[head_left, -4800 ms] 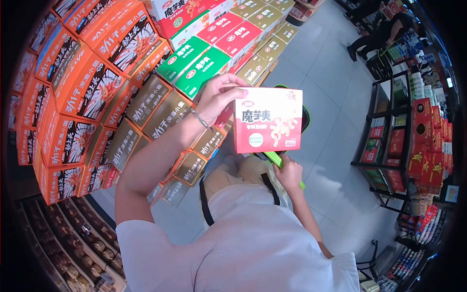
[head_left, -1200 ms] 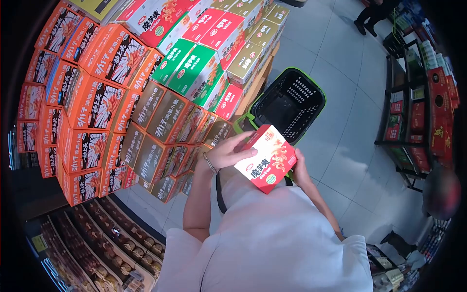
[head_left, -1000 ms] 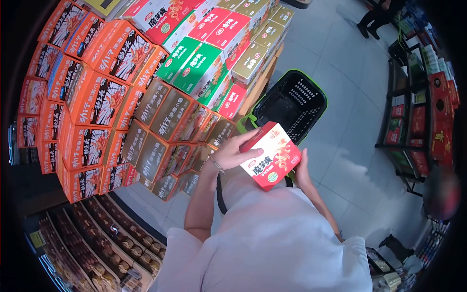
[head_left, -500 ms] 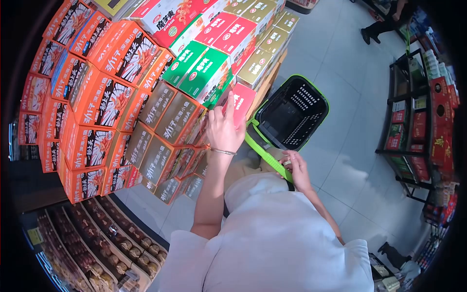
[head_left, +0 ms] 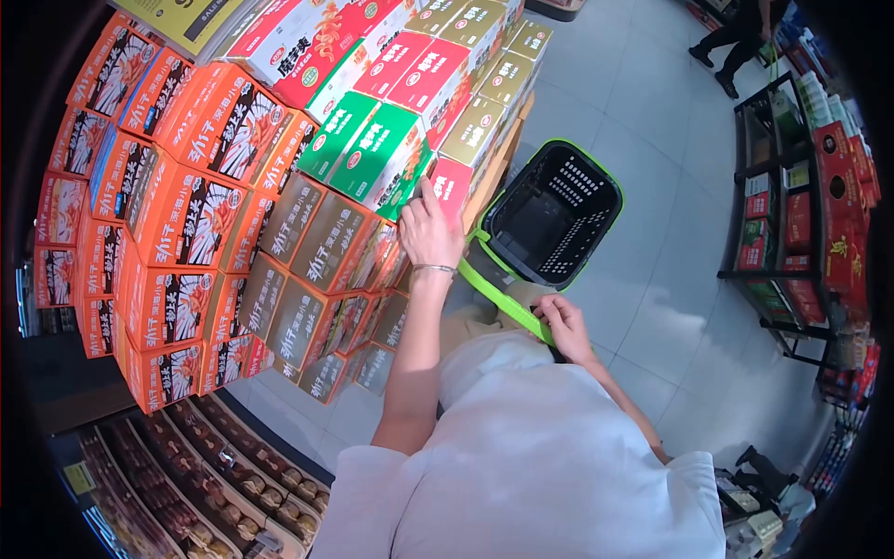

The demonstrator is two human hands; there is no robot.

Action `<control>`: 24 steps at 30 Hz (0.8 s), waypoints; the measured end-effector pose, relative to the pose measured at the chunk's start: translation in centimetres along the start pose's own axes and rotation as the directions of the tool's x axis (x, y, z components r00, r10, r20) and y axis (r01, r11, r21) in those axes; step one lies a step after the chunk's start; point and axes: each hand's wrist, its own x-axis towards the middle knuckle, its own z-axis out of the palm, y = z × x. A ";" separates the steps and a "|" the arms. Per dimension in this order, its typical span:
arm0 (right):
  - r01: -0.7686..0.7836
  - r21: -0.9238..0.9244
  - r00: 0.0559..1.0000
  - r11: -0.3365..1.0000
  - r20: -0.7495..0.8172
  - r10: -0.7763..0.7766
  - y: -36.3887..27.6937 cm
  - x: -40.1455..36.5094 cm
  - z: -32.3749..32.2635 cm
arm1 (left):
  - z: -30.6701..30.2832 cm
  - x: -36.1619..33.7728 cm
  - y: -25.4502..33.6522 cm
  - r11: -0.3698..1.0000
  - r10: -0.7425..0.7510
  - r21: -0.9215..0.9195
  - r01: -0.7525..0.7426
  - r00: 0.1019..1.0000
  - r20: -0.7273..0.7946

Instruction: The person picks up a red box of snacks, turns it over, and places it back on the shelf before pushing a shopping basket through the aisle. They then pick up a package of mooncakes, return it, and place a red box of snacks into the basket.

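Observation:
My left hand (head_left: 432, 231), with a thin bracelet at the wrist, reaches to the stacked snack boxes. Its index finger stretches upward beside the front face of a green box (head_left: 380, 156), and a red box (head_left: 452, 184) lies just behind the fingers. The other fingers are partly hidden, and I see nothing held in them. My right hand (head_left: 562, 326) has its fingers curled around the bright green handle (head_left: 503, 296) of a shopping basket. The black basket (head_left: 553, 214) with a green rim hangs tilted, and no goods show inside it.
Orange snack boxes (head_left: 200, 205) and brown ones (head_left: 326, 238) are piled at the left. Gold boxes (head_left: 472, 129) line the display's right side. Lower left are bins of packaged food (head_left: 186, 475). A black shelf (head_left: 778, 214) stands right; another person (head_left: 740, 47) is beyond it.
My left hand has shifted slightly down relative to the boxes. The fingers of my right hand have closed more around the handle. The person at the back has changed leg position.

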 end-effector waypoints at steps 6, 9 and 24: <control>0.043 -0.021 0.999 0.999 -0.013 -0.043 1.4 0.2 -0.2 | 1.8 -0.2 -0.8 1.000 -0.020 -0.013 0.020 1.000 0.005; 0.098 -0.084 0.995 0.992 -0.019 -0.100 1.9 0.4 -0.2 | 1.8 -0.3 -1.4 0.998 0.060 0.018 -0.059 0.997 -0.041; 0.059 -0.201 0.996 0.978 -0.051 -0.071 0.8 0.0 0.7 | -0.3 -2.3 -2.8 0.961 0.273 0.040 -0.272 0.961 -0.030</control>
